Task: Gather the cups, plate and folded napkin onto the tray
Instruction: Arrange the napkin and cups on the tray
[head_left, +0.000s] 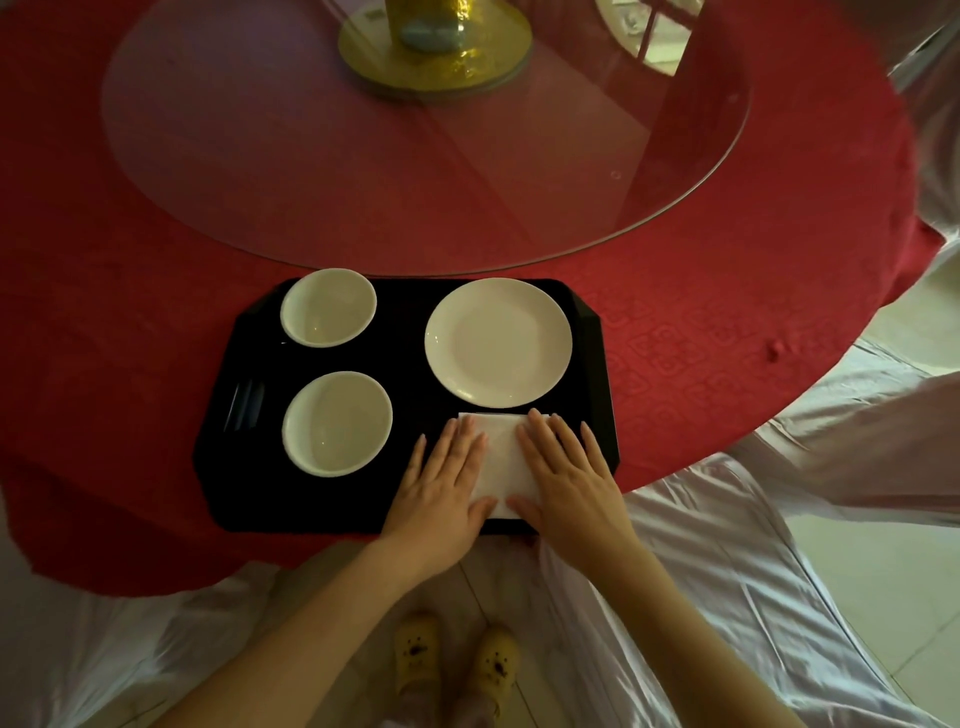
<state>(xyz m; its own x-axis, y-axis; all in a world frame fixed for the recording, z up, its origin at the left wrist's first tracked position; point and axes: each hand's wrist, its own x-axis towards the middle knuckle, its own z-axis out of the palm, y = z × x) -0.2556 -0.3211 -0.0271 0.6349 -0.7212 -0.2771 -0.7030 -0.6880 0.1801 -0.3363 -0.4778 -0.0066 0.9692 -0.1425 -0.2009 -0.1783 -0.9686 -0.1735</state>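
A black tray (410, 374) lies at the near edge of the red-clothed table. Two white cups stand on its left side, one at the back (328, 307) and one nearer me (337, 423). A white plate (497, 342) rests on the tray's right half. In front of the plate lies a white folded napkin (503, 457) on the tray. My left hand (441, 488) and my right hand (569, 475) lie flat on the napkin's two sides, fingers spread, pressing it down. The hands cover part of the napkin.
A round glass turntable (426, 156) with a gold stand (436, 47) fills the table's middle behind the tray. A dark utensil (244, 405) lies at the tray's left edge. Chairs in pale satin covers (727, 571) stand on either side of me.
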